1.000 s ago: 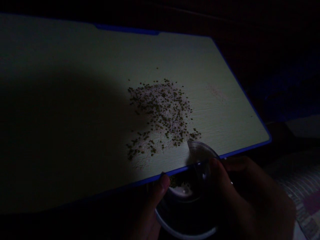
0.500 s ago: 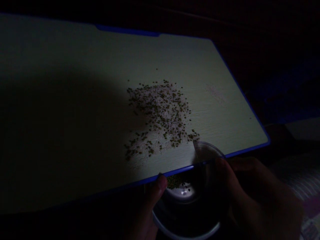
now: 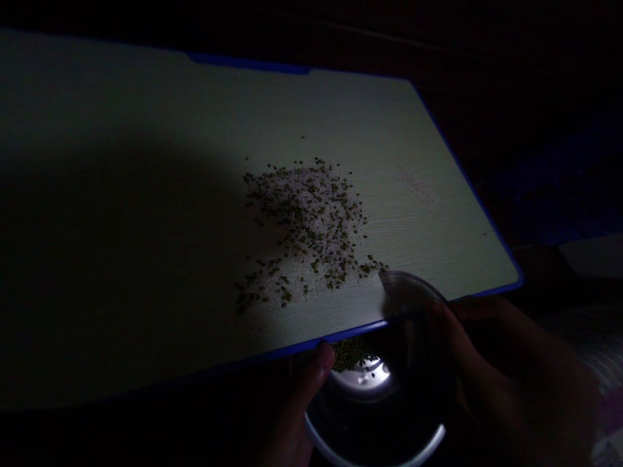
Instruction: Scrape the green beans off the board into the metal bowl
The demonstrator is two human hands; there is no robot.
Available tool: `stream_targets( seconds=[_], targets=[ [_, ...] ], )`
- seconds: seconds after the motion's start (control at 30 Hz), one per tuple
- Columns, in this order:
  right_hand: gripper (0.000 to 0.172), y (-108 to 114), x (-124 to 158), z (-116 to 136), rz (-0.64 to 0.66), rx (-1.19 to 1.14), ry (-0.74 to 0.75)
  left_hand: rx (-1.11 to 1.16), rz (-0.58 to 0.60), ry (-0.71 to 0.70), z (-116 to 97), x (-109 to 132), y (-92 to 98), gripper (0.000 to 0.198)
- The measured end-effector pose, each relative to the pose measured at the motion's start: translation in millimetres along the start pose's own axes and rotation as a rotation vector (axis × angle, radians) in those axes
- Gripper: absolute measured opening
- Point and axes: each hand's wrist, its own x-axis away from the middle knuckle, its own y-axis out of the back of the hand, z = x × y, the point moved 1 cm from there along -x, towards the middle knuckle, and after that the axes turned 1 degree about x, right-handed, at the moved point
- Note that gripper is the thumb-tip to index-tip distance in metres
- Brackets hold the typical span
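Green mung beans mixed with pale rice-like grains (image 3: 321,211) lie scattered on a pale cutting board (image 3: 146,104) with a blue edge. Just below the board's near edge is a round, shiny bowl (image 3: 377,454) with green beans (image 3: 351,353) inside. My left hand (image 3: 304,395) is closed round the bowl's left side, thumb near the board edge. With fingers closed, my right hand (image 3: 506,376) pinches a clear curved piece (image 3: 411,292) that overlaps the board; whether it joins the bowl I cannot tell. Darkness hides the lower fingers of both hands.
A faint pinkish patch (image 3: 417,185) marks the board's right part. Shadow covers its left side. Something dark blue (image 3: 559,188) lies beyond the right edge, and striped cloth (image 3: 598,353) shows at the lower right.
Both hands and the bowl have shifted slightly right. The board and grains sit almost the same in view, and the shine inside the bowl is brighter.
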Motion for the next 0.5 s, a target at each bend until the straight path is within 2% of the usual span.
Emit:
stream_targets(
  seconds=[0.2, 0.3, 0.4, 0.5],
  targets=[
    [0.029, 9, -29, -9, 0.060, -0.016, 0.101, 0.103, -0.011, 0.063, 15, -3, 1.9, 0.103],
    [0.023, 15, -50, -14, 0.091, 0.009, 0.209, 0.062, -0.034, 0.016, 19, -5, 2.9, 0.099],
    [0.021, 20, -76, -20, 0.125, 0.046, 0.328, 0.042, -0.061, 0.032, 23, -8, 10.5, 0.086],
    [0.020, 22, -102, -24, 0.168, 0.066, 0.479, 0.005, -0.082, 0.115, 28, -11, 28.7, 0.065]
  ],
)
